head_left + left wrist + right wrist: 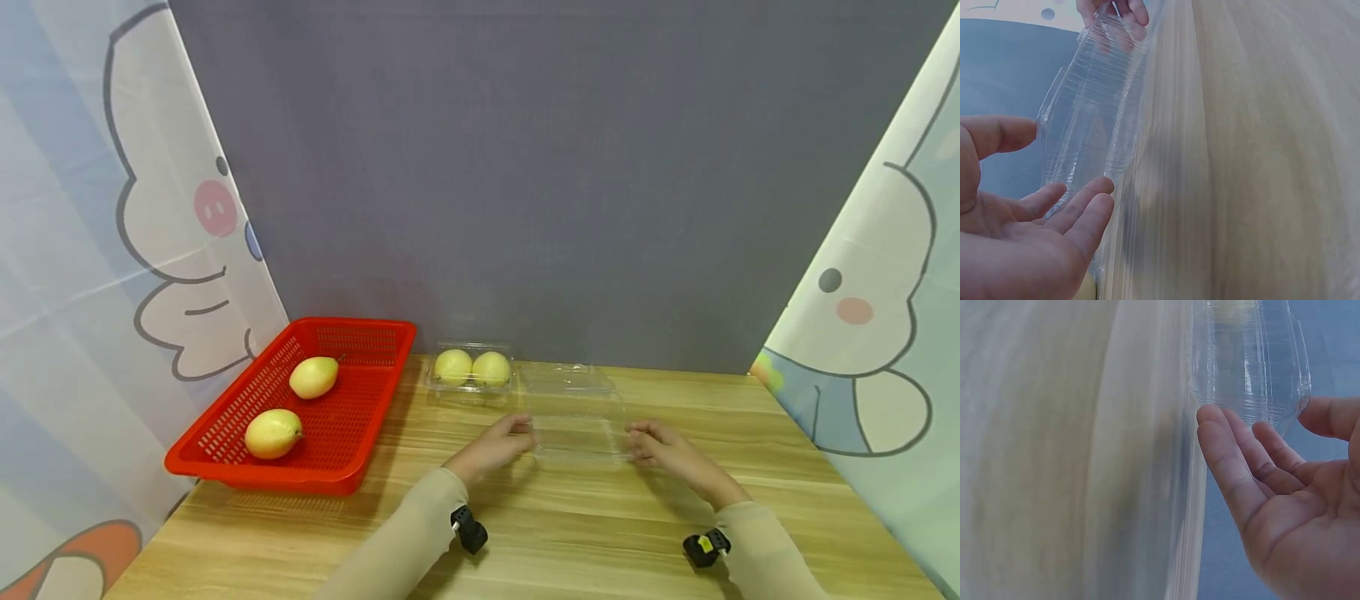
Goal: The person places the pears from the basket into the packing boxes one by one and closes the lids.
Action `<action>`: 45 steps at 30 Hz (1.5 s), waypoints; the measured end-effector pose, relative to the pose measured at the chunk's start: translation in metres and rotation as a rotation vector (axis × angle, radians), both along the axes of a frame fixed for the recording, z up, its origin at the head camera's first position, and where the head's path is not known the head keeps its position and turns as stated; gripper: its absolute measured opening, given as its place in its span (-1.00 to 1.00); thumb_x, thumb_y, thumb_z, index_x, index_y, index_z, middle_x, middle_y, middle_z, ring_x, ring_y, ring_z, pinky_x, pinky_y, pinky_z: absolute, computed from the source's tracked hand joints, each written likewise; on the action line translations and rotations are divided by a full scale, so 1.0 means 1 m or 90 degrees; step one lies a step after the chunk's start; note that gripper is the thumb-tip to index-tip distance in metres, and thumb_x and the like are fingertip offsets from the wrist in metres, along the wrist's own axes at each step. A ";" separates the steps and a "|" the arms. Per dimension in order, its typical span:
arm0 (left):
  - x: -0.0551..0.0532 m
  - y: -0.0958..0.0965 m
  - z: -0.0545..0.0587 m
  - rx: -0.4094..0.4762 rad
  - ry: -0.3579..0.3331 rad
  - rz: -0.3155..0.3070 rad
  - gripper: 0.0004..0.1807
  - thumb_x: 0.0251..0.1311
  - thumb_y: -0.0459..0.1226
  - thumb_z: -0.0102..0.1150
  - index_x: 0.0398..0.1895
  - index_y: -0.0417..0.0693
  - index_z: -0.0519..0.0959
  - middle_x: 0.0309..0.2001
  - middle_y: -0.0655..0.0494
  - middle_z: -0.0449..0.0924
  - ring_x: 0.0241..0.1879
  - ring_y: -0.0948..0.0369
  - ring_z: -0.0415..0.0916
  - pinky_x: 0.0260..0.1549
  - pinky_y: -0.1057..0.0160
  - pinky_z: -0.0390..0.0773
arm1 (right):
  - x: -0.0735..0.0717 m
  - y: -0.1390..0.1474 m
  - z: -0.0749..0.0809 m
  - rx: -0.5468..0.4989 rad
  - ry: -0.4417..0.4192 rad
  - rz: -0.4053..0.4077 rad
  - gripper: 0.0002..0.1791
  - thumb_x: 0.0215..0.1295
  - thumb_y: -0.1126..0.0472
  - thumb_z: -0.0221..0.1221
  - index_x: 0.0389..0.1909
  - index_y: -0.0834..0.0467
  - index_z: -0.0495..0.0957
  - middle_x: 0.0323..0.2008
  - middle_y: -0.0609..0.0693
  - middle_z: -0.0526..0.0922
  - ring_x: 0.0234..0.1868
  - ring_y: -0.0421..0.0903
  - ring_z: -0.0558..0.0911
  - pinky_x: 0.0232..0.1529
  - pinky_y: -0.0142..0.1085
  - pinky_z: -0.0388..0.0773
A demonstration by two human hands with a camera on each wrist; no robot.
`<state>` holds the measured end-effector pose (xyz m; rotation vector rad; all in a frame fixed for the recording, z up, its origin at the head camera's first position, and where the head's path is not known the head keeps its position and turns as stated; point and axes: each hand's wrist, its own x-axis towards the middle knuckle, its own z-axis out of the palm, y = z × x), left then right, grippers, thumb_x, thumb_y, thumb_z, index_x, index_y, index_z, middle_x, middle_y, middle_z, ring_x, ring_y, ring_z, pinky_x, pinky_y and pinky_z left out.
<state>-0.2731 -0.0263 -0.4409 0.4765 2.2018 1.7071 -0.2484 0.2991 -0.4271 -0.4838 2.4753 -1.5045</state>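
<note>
An open clear plastic clamshell container [576, 435] stands at the middle of the wooden table between both hands, its lid tilted back on the far side. My left hand [497, 448] holds its left end; in the left wrist view the thumb is at the rim and the other fingers [1088, 209] lie against the lower side wall. At the opposite end, my right hand [673, 457] holds it likewise, with the thumb [1329, 417] at the rim and fingertips low on the wall. No fruit shows inside this container.
Left of it, a second clear container [471, 392] with two yellow round fruits [491, 368] sits near the grey back wall [570, 183]. A red plastic basket [382, 400] at the far left holds two yellow pear-like fruits [273, 433]. Printed curtains flank both sides.
</note>
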 end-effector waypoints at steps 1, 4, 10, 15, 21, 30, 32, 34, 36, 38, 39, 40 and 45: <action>0.000 -0.001 0.000 0.000 -0.003 0.000 -0.34 0.40 -0.18 0.14 0.48 -0.25 0.24 0.33 -0.17 0.36 0.32 -0.13 0.30 0.22 -0.13 0.38 | 0.000 0.000 0.000 -0.002 -0.003 -0.002 -0.42 0.63 0.14 -0.13 0.34 0.58 0.12 0.19 0.54 0.38 0.09 0.28 0.59 0.05 -0.12 0.61; 0.000 -0.002 0.001 -0.003 -0.009 -0.003 -0.34 0.42 -0.16 0.13 0.48 -0.24 0.23 0.34 -0.17 0.35 0.33 -0.14 0.28 0.23 -0.14 0.37 | -0.001 -0.001 -0.001 -0.003 -0.003 0.001 -0.42 0.63 0.15 -0.14 0.33 0.60 0.12 0.17 0.54 0.40 0.08 0.28 0.59 0.04 -0.12 0.61; 0.000 -0.004 0.000 -0.007 -0.022 -0.009 -0.35 0.44 -0.16 0.11 0.49 -0.22 0.23 0.35 -0.19 0.33 0.34 -0.15 0.27 0.23 -0.15 0.36 | 0.001 -0.002 -0.003 -0.008 -0.012 -0.001 -0.40 0.62 0.14 -0.11 0.34 0.61 0.12 0.17 0.51 0.41 0.07 0.25 0.60 0.03 -0.15 0.61; 0.000 -0.005 -0.002 -0.012 -0.033 -0.005 -0.33 0.43 -0.14 0.12 0.49 -0.24 0.23 0.36 -0.20 0.32 0.36 -0.16 0.25 0.27 -0.17 0.32 | 0.001 -0.002 -0.002 -0.002 -0.026 0.003 -0.36 0.63 0.08 -0.11 0.37 0.57 0.10 0.23 0.51 0.36 0.10 0.24 0.59 0.05 -0.11 0.60; -0.002 -0.007 -0.002 -0.010 -0.039 -0.007 -0.33 0.42 -0.16 0.13 0.49 -0.25 0.23 0.35 -0.21 0.33 0.35 -0.17 0.26 0.25 -0.17 0.33 | 0.000 -0.001 -0.002 0.007 -0.040 -0.003 -0.34 0.63 0.03 -0.12 0.40 0.53 0.10 0.24 0.49 0.36 0.13 0.24 0.57 0.07 -0.11 0.59; -0.001 -0.008 0.001 -0.022 -0.038 -0.015 -0.32 0.43 -0.13 0.12 0.50 -0.21 0.22 0.36 -0.20 0.31 0.36 -0.17 0.25 0.25 -0.18 0.34 | -0.003 -0.003 0.001 -0.003 -0.052 -0.066 -0.36 0.61 0.02 -0.09 0.31 0.54 0.20 0.08 0.34 0.53 -0.01 0.13 0.62 -0.02 -0.12 0.63; -0.001 -0.008 0.001 -0.022 -0.039 -0.014 -0.33 0.43 -0.13 0.12 0.50 -0.21 0.22 0.36 -0.19 0.31 0.35 -0.17 0.25 0.25 -0.19 0.33 | -0.005 -0.004 0.001 -0.011 -0.056 -0.080 -0.37 0.61 0.01 -0.09 0.30 0.54 0.21 0.02 0.30 0.56 -0.05 0.10 0.62 -0.05 -0.15 0.64; -0.001 -0.008 0.002 -0.024 -0.037 -0.014 -0.33 0.43 -0.13 0.12 0.50 -0.21 0.23 0.36 -0.19 0.32 0.35 -0.17 0.26 0.25 -0.19 0.33 | -0.009 -0.005 0.001 -0.024 -0.061 -0.091 -0.37 0.61 0.01 -0.08 0.27 0.55 0.23 -0.06 0.27 0.58 -0.11 0.04 0.61 -0.11 -0.19 0.65; -0.002 -0.008 0.003 -0.026 -0.038 -0.013 -0.34 0.43 -0.14 0.12 0.49 -0.21 0.24 0.35 -0.19 0.33 0.34 -0.17 0.27 0.25 -0.19 0.33 | -0.013 -0.005 0.000 -0.049 -0.069 -0.091 -0.37 0.61 0.02 -0.08 0.27 0.57 0.21 -0.11 0.23 0.56 -0.17 -0.02 0.59 -0.17 -0.24 0.65; -0.002 -0.007 0.003 -0.027 -0.039 -0.012 -0.35 0.43 -0.16 0.12 0.49 -0.22 0.24 0.34 -0.19 0.34 0.34 -0.17 0.28 0.24 -0.19 0.34 | -0.017 -0.005 -0.002 -0.079 -0.082 -0.093 -0.35 0.60 0.04 -0.05 0.30 0.58 0.17 -0.17 0.19 0.54 -0.24 -0.09 0.55 -0.24 -0.29 0.63; -0.002 -0.007 0.003 -0.027 -0.038 -0.012 -0.35 0.42 -0.17 0.12 0.49 -0.23 0.24 0.34 -0.20 0.34 0.33 -0.17 0.28 0.24 -0.18 0.35 | -0.018 -0.005 -0.004 -0.094 -0.089 -0.092 -0.33 0.59 0.05 -0.04 0.33 0.58 0.15 -0.19 0.15 0.52 -0.27 -0.13 0.52 -0.27 -0.31 0.61; -0.003 -0.007 0.003 -0.028 -0.038 -0.012 -0.35 0.42 -0.18 0.12 0.48 -0.24 0.24 0.33 -0.20 0.34 0.32 -0.17 0.29 0.23 -0.18 0.35 | -0.020 -0.005 -0.005 -0.109 -0.095 -0.090 -0.32 0.59 0.06 -0.03 0.36 0.58 0.12 -0.20 0.12 0.50 -0.30 -0.15 0.50 -0.29 -0.33 0.58; -0.001 -0.006 0.004 -0.031 -0.043 -0.014 -0.35 0.43 -0.18 0.11 0.48 -0.24 0.24 0.34 -0.19 0.34 0.33 -0.16 0.29 0.24 -0.18 0.34 | -0.025 -0.006 -0.013 -0.171 -0.123 -0.108 -0.27 0.57 0.08 0.02 0.44 0.55 0.03 -0.23 0.00 0.39 -0.34 -0.22 0.39 -0.33 -0.38 0.50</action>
